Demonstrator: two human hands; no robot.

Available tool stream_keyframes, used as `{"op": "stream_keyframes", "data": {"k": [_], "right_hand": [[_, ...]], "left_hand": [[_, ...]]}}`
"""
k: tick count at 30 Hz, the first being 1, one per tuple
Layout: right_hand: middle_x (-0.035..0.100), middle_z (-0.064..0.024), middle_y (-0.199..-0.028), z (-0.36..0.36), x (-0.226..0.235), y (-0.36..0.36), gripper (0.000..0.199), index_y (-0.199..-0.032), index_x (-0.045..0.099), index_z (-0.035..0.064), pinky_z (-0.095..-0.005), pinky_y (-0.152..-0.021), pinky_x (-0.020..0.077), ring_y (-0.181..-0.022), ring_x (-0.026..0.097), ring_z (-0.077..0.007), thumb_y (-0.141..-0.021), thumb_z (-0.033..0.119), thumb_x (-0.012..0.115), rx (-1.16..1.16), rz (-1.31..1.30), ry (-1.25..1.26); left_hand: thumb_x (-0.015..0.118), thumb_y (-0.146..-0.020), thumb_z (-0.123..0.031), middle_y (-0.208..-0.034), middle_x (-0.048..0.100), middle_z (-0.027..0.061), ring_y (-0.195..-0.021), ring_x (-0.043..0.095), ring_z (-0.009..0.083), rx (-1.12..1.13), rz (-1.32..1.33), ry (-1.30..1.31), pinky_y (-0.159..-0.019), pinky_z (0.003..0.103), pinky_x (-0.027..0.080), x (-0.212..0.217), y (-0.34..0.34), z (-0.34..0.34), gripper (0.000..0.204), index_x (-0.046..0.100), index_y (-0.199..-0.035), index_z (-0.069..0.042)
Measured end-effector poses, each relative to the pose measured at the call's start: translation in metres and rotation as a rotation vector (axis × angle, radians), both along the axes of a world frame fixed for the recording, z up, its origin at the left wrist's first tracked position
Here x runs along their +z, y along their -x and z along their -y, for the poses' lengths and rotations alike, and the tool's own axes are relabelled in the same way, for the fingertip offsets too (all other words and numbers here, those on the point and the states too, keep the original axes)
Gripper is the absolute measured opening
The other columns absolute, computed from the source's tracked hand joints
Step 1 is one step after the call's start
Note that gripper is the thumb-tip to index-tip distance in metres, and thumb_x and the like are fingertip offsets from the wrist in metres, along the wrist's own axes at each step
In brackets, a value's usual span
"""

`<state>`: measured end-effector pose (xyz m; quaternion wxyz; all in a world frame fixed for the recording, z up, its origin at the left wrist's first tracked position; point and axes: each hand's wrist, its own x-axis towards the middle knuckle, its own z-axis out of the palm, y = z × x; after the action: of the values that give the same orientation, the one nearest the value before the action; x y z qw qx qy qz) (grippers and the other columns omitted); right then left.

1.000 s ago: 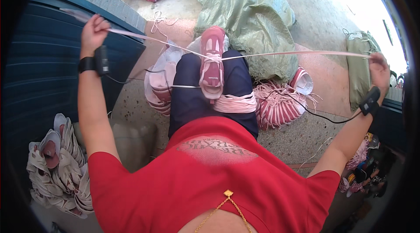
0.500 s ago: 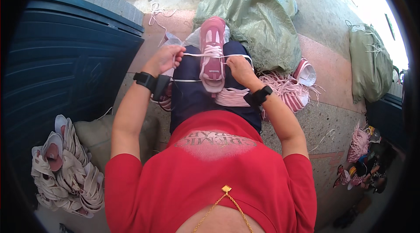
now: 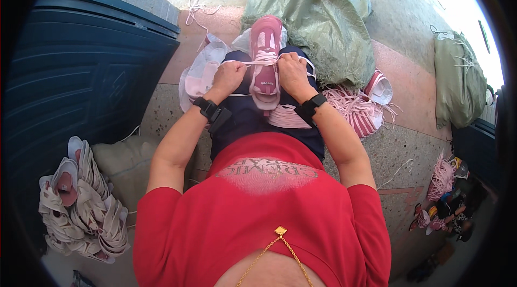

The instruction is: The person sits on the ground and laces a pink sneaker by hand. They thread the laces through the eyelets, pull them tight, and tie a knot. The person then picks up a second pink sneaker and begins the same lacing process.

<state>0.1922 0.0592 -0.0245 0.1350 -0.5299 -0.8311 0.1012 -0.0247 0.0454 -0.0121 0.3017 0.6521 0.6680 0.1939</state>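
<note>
A pink sneaker [image 3: 265,53] rests on my lap, toe pointing away from me. My left hand [image 3: 228,77] sits at its left side, fingers closed on a pale lace [image 3: 257,62] that runs across the shoe. My right hand [image 3: 292,72] is closed on the same lace at the shoe's right side. Both wrists carry black straps. A second pale-pink shoe piece [image 3: 286,117] lies on my lap just below the sneaker.
A green sack [image 3: 315,15] lies beyond my knees. Pink-and-white shoe parts [image 3: 360,109] are piled at my right, cream shoe uppers [image 3: 81,201] at my lower left. A dark blue door [image 3: 75,66] stands left. Another green bag [image 3: 458,79] sits far right.
A second ago my arms were spread wide, pulling the lace taut to both sides. Both hands have since come in to the sneaker and now hold the lace close over it.
</note>
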Motion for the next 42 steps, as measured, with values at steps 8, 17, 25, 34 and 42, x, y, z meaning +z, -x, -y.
{"op": "stream_keyframes", "data": {"k": [8,17,25,34,42], "right_hand": [[0.059,-0.0013,-0.088,0.007,0.001,0.001,0.013,-0.087,0.067,0.0132,-0.0397,-0.077,0.0364,-0.093,0.052,-0.0228,-0.080,0.019,0.057,-0.144,-0.039,0.024],[0.059,-0.0060,-0.091,0.013,0.014,0.003,0.027,-0.086,0.068,0.0100,-0.0407,-0.076,0.0364,-0.094,0.052,-0.0249,-0.083,0.035,0.058,-0.146,0.069,0.086],[0.059,-0.0147,-0.099,0.016,0.020,0.000,0.033,-0.091,0.065,0.0029,-0.0488,-0.078,0.0402,-0.100,0.052,-0.0322,-0.086,0.033,0.054,-0.076,0.067,0.251],[0.062,-0.0175,-0.085,0.010,-0.008,-0.008,0.018,-0.089,0.065,0.0049,-0.0452,-0.071,0.0472,-0.082,0.059,-0.0357,-0.081,0.016,0.054,-0.106,-0.224,0.175],[0.065,-0.0151,-0.083,0.017,-0.014,-0.009,0.012,-0.086,0.064,0.0048,-0.0389,-0.068,0.0478,-0.075,0.061,-0.0320,-0.079,0.011,0.058,-0.289,-0.592,0.253]], "left_hand": [[0.053,-0.084,-0.022,-0.076,0.065,0.0140,-0.077,0.060,0.0352,-0.189,-0.303,-0.142,-0.070,0.048,0.047,0.006,-0.013,-0.005,0.022,0.064,-0.074,-0.006],[0.062,-0.080,-0.028,-0.071,0.063,0.0071,-0.079,0.056,0.0277,-0.077,-0.401,-0.268,-0.068,0.043,0.043,0.016,-0.030,-0.001,0.022,0.068,-0.071,-0.009],[0.060,-0.081,-0.026,-0.095,0.064,0.0069,-0.094,0.054,0.0304,-0.161,-0.537,-0.090,-0.068,0.048,0.044,0.016,-0.035,0.018,0.029,0.061,-0.105,-0.009],[0.057,-0.077,-0.014,-0.091,0.060,0.0073,-0.091,0.053,0.0296,-0.167,-0.199,-0.235,-0.074,0.039,0.043,0.010,-0.015,0.008,0.013,0.066,-0.086,-0.010],[0.063,-0.070,-0.012,-0.079,0.056,0.0059,-0.087,0.051,0.0267,-0.463,-0.608,-0.418,-0.074,0.040,0.041,0.033,-0.040,-0.002,0.013,0.065,-0.082,-0.012]]}}
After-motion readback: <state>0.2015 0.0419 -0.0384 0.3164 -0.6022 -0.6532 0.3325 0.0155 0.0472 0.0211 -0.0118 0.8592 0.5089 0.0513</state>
